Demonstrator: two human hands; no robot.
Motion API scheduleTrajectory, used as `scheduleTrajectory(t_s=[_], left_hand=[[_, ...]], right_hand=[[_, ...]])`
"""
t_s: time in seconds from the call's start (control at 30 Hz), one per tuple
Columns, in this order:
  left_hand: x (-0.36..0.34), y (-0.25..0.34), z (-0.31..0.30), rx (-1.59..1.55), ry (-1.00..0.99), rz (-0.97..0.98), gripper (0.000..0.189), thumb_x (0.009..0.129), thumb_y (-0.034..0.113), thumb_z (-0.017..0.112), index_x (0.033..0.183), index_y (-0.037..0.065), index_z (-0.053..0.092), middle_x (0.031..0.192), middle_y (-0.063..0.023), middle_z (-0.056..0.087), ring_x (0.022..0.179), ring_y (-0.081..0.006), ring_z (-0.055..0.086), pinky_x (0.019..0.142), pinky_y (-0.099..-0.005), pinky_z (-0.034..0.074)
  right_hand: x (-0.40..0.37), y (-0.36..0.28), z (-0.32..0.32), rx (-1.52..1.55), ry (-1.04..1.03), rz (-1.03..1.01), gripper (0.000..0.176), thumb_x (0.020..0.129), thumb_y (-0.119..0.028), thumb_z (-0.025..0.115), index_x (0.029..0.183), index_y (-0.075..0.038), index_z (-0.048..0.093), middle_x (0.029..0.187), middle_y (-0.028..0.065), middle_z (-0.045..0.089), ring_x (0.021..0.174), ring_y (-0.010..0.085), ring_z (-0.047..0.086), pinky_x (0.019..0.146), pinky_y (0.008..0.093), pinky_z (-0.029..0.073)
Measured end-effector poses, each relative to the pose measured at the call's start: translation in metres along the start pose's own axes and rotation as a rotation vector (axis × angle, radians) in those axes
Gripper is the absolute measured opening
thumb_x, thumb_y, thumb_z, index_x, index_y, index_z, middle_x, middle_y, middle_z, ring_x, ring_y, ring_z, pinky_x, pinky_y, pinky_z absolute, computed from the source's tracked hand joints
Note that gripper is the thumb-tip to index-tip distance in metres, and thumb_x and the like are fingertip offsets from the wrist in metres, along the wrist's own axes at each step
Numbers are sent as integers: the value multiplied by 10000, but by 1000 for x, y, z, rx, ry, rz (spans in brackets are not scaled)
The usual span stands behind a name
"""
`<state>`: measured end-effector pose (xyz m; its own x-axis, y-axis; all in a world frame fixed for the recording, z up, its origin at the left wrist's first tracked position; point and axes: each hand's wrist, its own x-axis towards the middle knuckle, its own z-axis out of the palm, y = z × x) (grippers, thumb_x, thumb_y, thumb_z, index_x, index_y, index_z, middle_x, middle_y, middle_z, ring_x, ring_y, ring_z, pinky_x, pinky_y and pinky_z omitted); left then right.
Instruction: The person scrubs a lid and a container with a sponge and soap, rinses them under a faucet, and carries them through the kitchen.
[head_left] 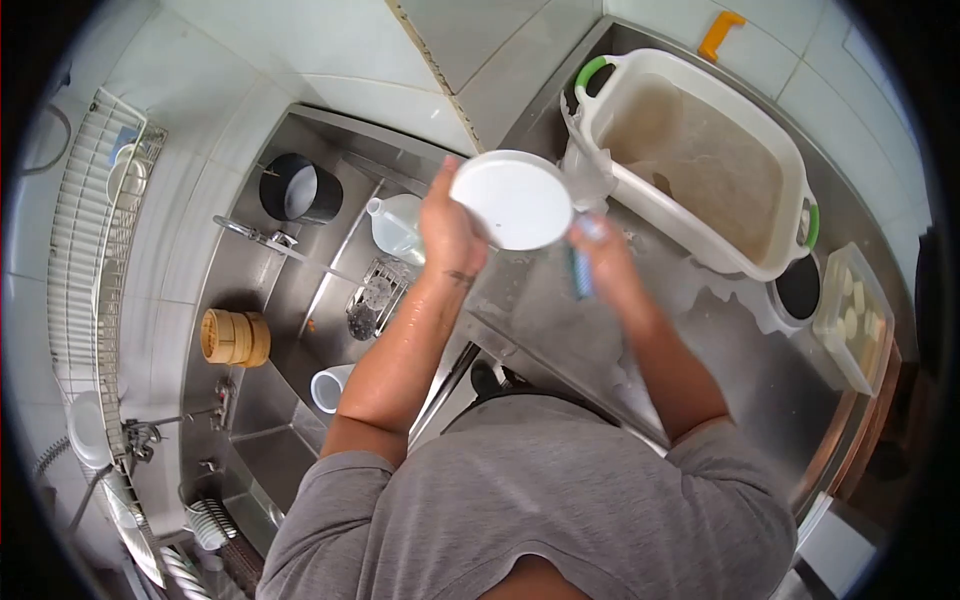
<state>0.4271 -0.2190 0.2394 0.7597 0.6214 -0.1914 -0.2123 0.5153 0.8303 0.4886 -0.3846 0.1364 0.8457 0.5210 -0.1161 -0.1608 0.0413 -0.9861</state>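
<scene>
A round white plate or lid [515, 200] is held up over the corner of the steel counter [560, 310]. Around its left edge is my left hand [452, 228], thumb at the rim and fingers beneath. My right hand [603, 255], blurred by motion, is just beyond the plate's right edge, closed on a blue and white cloth or sponge [582, 268]. Behind the right hand stands a large white tub [680, 225] with green handles, holding murky water. Clear plastic [588, 175] hangs at the tub's near left corner.
Water runs from a tap [250, 232] into the left sink. About it are a black pot [300, 190], a plastic jug [398, 228], a bamboo steamer [236, 337] and a white cylinder [330, 388]. A wire rack [85, 250] lines the wall. A clear container [853, 318] lies right.
</scene>
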Motion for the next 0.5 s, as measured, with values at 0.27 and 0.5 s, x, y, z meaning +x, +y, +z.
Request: scheduleTrajectory(t_s=[0.27,0.5], left_hand=[[21,-36,-22,29,-75,-80,393,957,356,438,1047,8,598,1014,-118,650,908,-255,598,816,-379,461],[-10,-14,7,1208,-359,385,518,935,403,532,619,1,617,536,23,504,516,-89,374,487,-283,339]], right_hand=[[3,-64,-12,223,-321,-150,316,863,-330,656,984,-41,613,815,-5,580,784,83,522,709,256,429],[6,-85,4,-296,-355,-196,342,850,-366,632,889,-26,618,751,73,574,721,163,536,684,305,422]])
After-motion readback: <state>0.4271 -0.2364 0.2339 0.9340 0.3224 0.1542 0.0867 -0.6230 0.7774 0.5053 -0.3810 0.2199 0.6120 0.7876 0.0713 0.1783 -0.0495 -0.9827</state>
